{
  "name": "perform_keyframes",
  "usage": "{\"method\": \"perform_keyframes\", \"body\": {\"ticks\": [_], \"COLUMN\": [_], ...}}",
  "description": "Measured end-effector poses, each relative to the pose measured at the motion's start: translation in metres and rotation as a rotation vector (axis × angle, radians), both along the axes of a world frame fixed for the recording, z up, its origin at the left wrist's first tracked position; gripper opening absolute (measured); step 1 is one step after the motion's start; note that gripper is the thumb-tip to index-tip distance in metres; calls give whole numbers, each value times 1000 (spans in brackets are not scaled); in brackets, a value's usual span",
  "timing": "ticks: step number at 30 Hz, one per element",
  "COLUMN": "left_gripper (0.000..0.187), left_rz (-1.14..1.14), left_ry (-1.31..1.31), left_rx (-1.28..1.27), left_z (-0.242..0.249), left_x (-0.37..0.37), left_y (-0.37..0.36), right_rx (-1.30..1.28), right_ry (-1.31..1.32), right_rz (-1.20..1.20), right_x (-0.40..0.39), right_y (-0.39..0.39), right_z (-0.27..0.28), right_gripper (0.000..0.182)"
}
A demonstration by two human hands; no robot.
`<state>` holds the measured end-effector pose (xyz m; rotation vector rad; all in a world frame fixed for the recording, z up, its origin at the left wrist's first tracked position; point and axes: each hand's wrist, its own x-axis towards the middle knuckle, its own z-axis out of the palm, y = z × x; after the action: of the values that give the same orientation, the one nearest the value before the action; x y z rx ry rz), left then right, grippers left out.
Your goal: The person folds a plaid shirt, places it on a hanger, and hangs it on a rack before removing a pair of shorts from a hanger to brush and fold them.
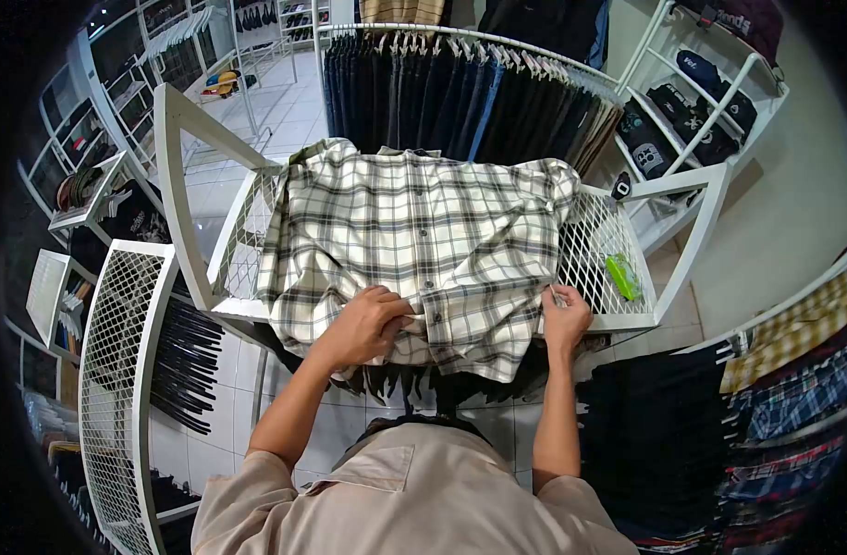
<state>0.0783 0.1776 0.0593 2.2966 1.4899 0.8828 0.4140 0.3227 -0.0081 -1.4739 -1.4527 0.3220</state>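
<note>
A cream and dark plaid shirt (368, 213) lies spread, buttons up, over a white mesh rack top (595, 240), its lower part bunched and hanging over the near edge. My left hand (368, 324) pinches the cloth near the button strip, left of the lower buttons. At the shirt's right side, my right hand (565, 314) has thumb and fingers closed on the edge of the cloth. A bright green packet (623, 277) rests on the mesh to the right of my right hand.
Hanging trousers (423, 92) line a rail behind the rack. Shelves with caps (701, 69) stand at the back right. Plaid shirts (803, 398) and dark garments (655, 435) hang at the right. Another white mesh rack (118, 370) with black hangers (185, 361) is on the left.
</note>
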Motion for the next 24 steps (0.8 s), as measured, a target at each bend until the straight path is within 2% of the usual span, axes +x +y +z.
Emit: {"method": "perform_keyframes", "body": {"ticks": [2, 5, 6, 7, 9, 12, 15, 16, 19, 20, 21, 23, 24], "left_gripper": [18, 41, 58, 49, 38, 41, 48, 48, 51, 56, 56, 57, 58], "left_rz": [-54, 77, 203, 297, 368, 482, 491, 470, 534, 511, 517, 525, 534], "left_ry": [-22, -150, -105, -41, 58, 233, 158, 132, 326, 223, 249, 305, 345], "left_rx": [-17, -371, -432, -350, 84, 115, 185, 94, 150, 20, 6, -36, -5], "left_z": [1, 20, 20, 21, -18, -41, -51, -47, -63, -67, -64, -59, -58], "left_x": [-4, -8, -9, -10, -22, -16, -15, -15, -16, -21, -22, -19, -17], "left_y": [11, 33, 47, 60, 88, 95, 93, 92, 97, 100, 102, 101, 101], "right_rx": [5, -35, -94, -155, -105, -2, -83, -142, -217, -277, -207, 233, 242], "right_ry": [-119, -219, -223, -229, -279, -382, -501, -549, -501, -560, -590, -643, -539], "right_rz": [-28, -48, -50, -50, -4, 81, 104, 147, 216, 164, 150, 66, 182], "right_x": [-3, 1, 3, 3, -2, -8, -6, -7, -9, -10, -14, -35, -52], "right_y": [1, 6, 8, 10, 8, 4, 5, 4, 5, 5, 4, 11, 17], "right_z": [6, 9, 11, 12, 15, 12, 13, 19, 34, 44, 59, 73, 82], "right_gripper": [24, 24, 23, 22, 22, 23, 25, 29, 35, 41, 43, 39, 37]}}
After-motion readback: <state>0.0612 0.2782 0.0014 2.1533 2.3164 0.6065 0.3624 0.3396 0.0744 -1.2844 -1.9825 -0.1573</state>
